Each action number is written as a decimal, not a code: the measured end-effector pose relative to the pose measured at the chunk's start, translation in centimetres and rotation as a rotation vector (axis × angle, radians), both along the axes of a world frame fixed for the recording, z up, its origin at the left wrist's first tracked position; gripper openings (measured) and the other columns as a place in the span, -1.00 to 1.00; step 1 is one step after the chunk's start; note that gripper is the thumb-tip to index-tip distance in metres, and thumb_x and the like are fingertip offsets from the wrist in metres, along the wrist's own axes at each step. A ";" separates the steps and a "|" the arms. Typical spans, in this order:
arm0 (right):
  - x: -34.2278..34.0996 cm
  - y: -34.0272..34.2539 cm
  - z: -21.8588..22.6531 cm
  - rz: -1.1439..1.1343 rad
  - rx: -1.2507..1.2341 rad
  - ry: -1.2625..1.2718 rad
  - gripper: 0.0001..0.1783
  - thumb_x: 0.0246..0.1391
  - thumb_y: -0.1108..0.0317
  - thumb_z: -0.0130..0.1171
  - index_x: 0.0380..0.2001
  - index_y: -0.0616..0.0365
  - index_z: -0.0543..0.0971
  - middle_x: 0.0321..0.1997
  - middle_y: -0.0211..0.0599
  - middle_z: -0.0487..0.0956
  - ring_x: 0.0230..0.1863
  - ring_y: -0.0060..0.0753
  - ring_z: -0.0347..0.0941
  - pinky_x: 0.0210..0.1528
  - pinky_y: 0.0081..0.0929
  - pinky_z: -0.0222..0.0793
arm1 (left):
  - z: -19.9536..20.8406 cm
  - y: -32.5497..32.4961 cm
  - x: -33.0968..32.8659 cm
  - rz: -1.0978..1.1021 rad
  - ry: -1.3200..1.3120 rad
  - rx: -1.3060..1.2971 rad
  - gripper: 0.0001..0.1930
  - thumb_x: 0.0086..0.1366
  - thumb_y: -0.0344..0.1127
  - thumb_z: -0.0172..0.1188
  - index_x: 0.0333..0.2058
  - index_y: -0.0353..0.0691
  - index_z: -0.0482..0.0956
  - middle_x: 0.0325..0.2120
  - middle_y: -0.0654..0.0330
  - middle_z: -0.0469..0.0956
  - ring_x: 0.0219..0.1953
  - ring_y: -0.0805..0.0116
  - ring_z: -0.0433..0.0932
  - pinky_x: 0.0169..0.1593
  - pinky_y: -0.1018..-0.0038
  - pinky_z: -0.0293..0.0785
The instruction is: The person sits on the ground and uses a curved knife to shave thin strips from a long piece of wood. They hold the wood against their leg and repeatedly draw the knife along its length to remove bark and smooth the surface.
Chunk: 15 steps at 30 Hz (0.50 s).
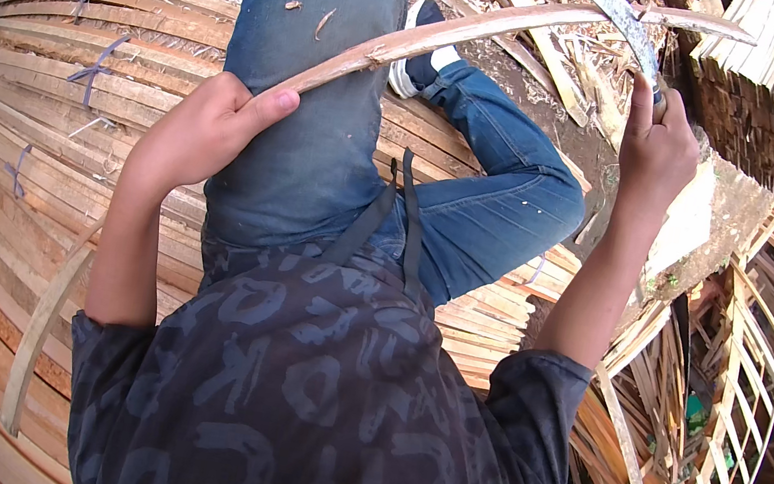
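My left hand point(213, 128) is closed round the near end of a long wooden strip point(440, 36), its thumb lying along the top. The strip slants over my jeans-clad leg and up to the far right. In my right hand point(661, 144) is a curved knife point(617, 15), gripped by the handle with the thumb pressed up toward the blade. The pale, worn blade crosses the strip near its far end. Whether the edge bites into the wood cannot be made out.
Beneath me lie bundled wooden slats point(54, 108), some bound with blue ties point(96, 66). Shavings and split pieces point(547, 60) litter the ground ahead. A lattice frame point(737, 399) and loose offcuts stand at the right, near a flat stone block point(730, 220).
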State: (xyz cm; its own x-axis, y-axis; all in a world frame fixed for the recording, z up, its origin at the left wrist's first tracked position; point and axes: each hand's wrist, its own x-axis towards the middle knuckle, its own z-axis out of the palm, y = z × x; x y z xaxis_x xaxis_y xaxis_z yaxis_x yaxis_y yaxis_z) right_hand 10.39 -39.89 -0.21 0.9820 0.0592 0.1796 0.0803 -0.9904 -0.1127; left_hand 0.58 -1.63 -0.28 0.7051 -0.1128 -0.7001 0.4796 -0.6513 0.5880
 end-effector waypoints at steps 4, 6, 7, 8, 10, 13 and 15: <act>-1.5 -2.5 -1.8 0.000 -0.001 -0.006 -0.53 0.13 -0.06 0.15 -0.58 0.15 0.47 -0.77 -0.26 0.43 -0.68 -0.09 0.44 -0.57 -0.22 0.32 | 0.5 -0.8 0.7 -0.074 -0.015 0.065 -0.24 0.26 0.22 0.09 -0.87 -0.32 0.21 -0.91 0.31 0.04 -0.79 0.55 0.09 -0.71 0.40 0.00; -3.2 0.1 -1.4 -0.021 0.094 0.061 -0.56 0.14 -0.02 0.16 -0.53 0.16 0.46 -0.77 -0.27 0.43 -0.69 -0.11 0.44 -0.59 -0.24 0.33 | 0.5 -0.8 0.6 -0.073 -0.018 0.085 -0.25 0.29 0.20 0.07 -0.86 -0.32 0.20 -0.89 0.33 0.05 -0.77 0.56 0.08 -0.69 0.40 0.00; -4.2 1.4 -1.2 -0.007 0.101 0.087 -0.57 0.14 0.00 0.16 -0.51 0.17 0.45 -0.76 -0.27 0.44 -0.69 -0.12 0.44 -0.60 -0.27 0.33 | 0.6 -1.1 0.8 -0.077 -0.019 0.079 -0.26 0.31 0.18 0.05 -0.85 -0.33 0.19 -0.87 0.34 0.05 -0.74 0.58 0.07 -0.68 0.41 0.01; -4.8 2.6 -1.2 0.065 0.115 0.081 -0.58 0.14 -0.01 0.16 -0.49 0.16 0.45 -0.74 -0.28 0.45 -0.69 -0.14 0.44 -0.61 -0.28 0.33 | 0.6 -1.3 0.9 -0.082 -0.021 0.073 -0.26 0.33 0.16 0.02 -0.84 -0.33 0.18 -0.86 0.35 0.05 -0.71 0.59 0.06 -0.67 0.41 0.01; -5.8 5.1 -0.8 0.163 0.197 0.088 -0.58 0.14 -0.04 0.16 -0.45 0.12 0.43 -0.71 -0.30 0.46 -0.69 -0.16 0.44 -0.63 -0.31 0.33 | 0.8 -1.2 1.3 -0.090 0.014 0.060 -0.27 0.33 0.15 0.02 -0.83 -0.33 0.19 -0.86 0.35 0.06 -0.71 0.59 0.06 -0.67 0.40 0.02; -5.2 5.4 -0.8 0.260 0.102 0.034 -0.57 0.14 -0.07 0.13 -0.46 0.10 0.43 -0.71 -0.30 0.46 -0.69 -0.15 0.44 -0.65 -0.31 0.34 | 0.5 -0.7 0.7 -0.064 0.010 0.060 -0.28 0.33 0.15 0.02 -0.82 -0.33 0.19 -0.85 0.35 0.05 -0.71 0.59 0.06 -0.67 0.40 0.02; -1.8 1.4 -1.3 -0.030 0.088 0.009 -0.54 0.15 -0.09 0.12 -0.51 0.10 0.42 -0.72 -0.28 0.46 -0.68 -0.14 0.44 -0.65 -0.29 0.33 | 0.5 -0.6 0.6 -0.059 -0.008 0.053 -0.28 0.33 0.16 0.02 -0.82 -0.32 0.19 -0.85 0.35 0.05 -0.71 0.59 0.06 -0.67 0.40 0.01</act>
State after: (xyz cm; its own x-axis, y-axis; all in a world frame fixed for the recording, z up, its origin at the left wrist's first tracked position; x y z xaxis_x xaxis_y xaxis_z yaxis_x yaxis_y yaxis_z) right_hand 8.56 -38.51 -1.48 0.9846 0.0143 0.1740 0.0496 -0.9784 -0.2004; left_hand 1.17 -2.25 0.25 0.7038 -0.1170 -0.7007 0.4354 -0.7083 0.5556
